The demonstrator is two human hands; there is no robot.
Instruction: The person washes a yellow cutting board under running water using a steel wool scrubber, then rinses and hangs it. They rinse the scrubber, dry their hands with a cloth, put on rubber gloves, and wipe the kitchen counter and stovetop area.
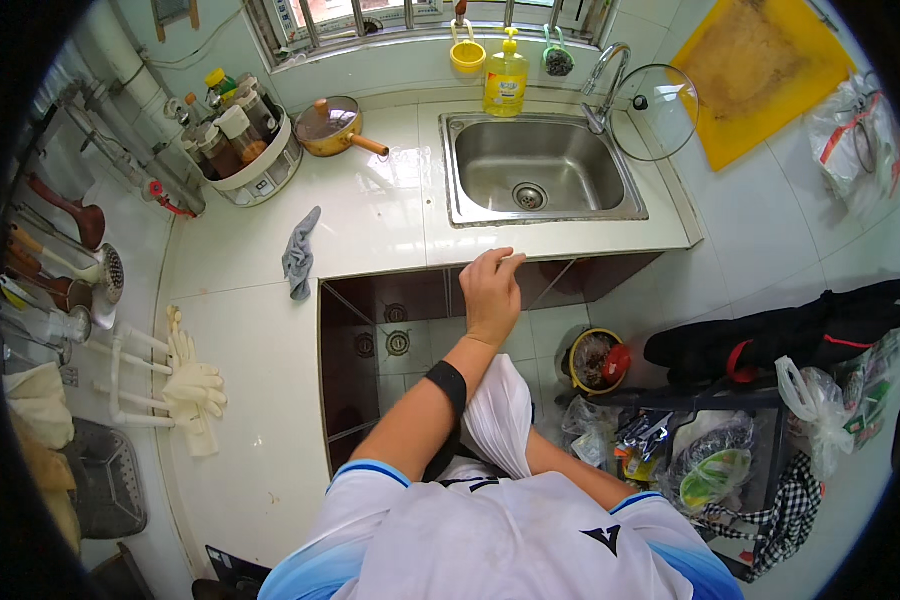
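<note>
My left hand (493,296) is raised in front of the counter edge, below the steel sink (577,169), with fingers slightly bent and apart and nothing visible in it. A black band (448,382) circles my left forearm. My right forearm (570,469) runs behind a lifted fold of white shirt fabric (499,420), which hides my right hand. The fold lies beside my left forearm. A grey cloth (300,255) lies crumpled on the white counter (240,480). A yellow dish soap pump bottle (506,79) stands behind the sink.
At the back left are a lidded pan (328,127) and a seasoning jar rack (259,176). Cream gloves (193,390) hang on a white pipe rack (120,375). A glass lid (656,112) leans right of the faucet (607,82). A waste bin (598,361) and bagged goods (712,465) sit at the right.
</note>
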